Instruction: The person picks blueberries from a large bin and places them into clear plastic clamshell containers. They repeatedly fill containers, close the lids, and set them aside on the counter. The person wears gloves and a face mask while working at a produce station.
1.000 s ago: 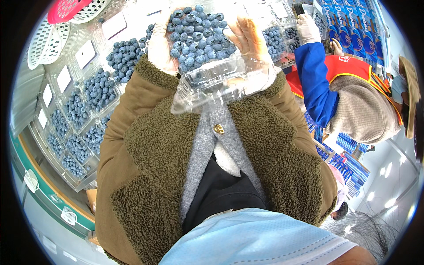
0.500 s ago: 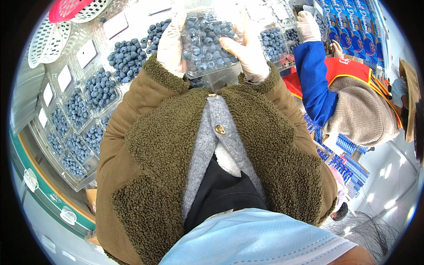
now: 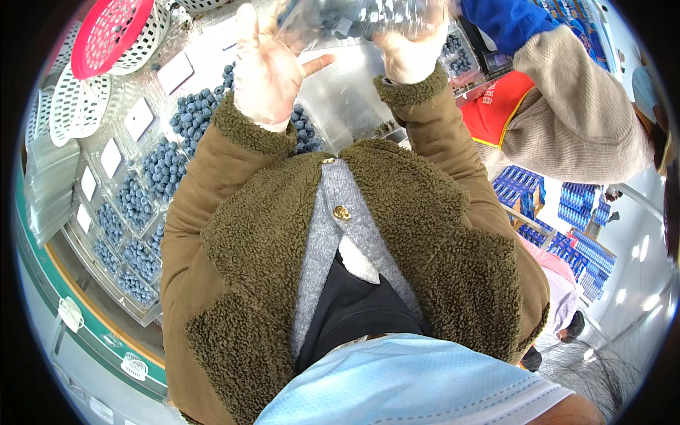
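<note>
Holding a clear plastic clamshell box of blueberries (image 3: 361,15) up at the far edge of the view, the person has both gloved hands raised above the sorting table (image 3: 340,92). The right hand (image 3: 411,53) is closed on the box's right end, fingers wrapped under it. The left hand (image 3: 265,71) stands beside the box's left end with palm open and fingers spread; whether it touches the plastic cannot be told, since the box is cut off by the picture's rim.

Judged from its look, the box is thin, glossy plastic: light in itself, made weightier by its fill of berries, and likely to flex or pop open if squeezed at the middle. The gloves may slide on the smooth walls. A hold at both short ends, under the rim, with the lid kept pressed down, seems safest; the berries are soft and would bruise or scatter if the box tipped.

Along the table's left edge lie rows of filled blueberry punnets (image 3: 134,205), with white and pink baskets (image 3: 106,35) at the far left corner. A co-worker's blue sleeve (image 3: 506,21) reaches in at the far right.
</note>
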The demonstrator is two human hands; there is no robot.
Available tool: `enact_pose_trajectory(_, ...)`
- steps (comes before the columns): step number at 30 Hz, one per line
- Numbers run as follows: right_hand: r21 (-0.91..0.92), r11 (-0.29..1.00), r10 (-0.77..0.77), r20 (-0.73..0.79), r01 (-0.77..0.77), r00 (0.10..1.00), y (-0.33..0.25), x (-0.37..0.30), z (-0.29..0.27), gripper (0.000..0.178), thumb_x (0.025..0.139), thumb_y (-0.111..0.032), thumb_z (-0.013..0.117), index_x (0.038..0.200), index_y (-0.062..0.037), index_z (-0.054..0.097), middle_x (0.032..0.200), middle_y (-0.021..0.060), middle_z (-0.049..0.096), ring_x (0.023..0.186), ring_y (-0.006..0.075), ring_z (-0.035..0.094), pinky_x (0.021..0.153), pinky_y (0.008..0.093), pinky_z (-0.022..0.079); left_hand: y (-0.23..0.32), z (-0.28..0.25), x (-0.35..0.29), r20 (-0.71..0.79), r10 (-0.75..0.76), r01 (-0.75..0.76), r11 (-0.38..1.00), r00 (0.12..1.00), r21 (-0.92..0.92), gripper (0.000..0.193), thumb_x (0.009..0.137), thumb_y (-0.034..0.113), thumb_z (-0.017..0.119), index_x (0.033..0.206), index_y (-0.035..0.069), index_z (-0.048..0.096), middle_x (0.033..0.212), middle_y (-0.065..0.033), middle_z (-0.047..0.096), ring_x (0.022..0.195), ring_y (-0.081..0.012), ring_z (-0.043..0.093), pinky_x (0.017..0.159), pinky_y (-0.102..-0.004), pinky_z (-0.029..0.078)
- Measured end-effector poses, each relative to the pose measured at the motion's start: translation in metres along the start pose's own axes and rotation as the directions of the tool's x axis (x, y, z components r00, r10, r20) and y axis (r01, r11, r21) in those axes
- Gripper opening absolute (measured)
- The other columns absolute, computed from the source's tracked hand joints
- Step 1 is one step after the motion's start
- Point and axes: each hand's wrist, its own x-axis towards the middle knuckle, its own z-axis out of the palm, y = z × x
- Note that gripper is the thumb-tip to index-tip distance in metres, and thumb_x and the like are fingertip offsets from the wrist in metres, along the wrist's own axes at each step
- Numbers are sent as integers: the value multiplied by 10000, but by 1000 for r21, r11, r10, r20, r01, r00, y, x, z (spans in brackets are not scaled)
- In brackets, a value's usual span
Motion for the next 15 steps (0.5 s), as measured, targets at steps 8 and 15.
enact_pose_trajectory(8,232,904,239,425,-360,873,13,-24,-14,597,926,-107,738,1479,-58,519,1446,90,558,1229,173,577,965,290,529,1,-24,14,275,141,-154,988,951,25,436,1038,360,548,1304,17,591,1311,-208,647,1274,-295,601,1083,-474,518)
enact_pose_trajectory(15,362,698,602,171,-618,780,13,-92,9,930,988,-576,605,1641,-97,147,1623,193,303,1471,240,352,1200,437,323,-42,-75,-6,55,-171,158,970,984,186,576,1017,501,557,1422,104,457,1434,-179,539,1327,-321,552,1081,-535,517)
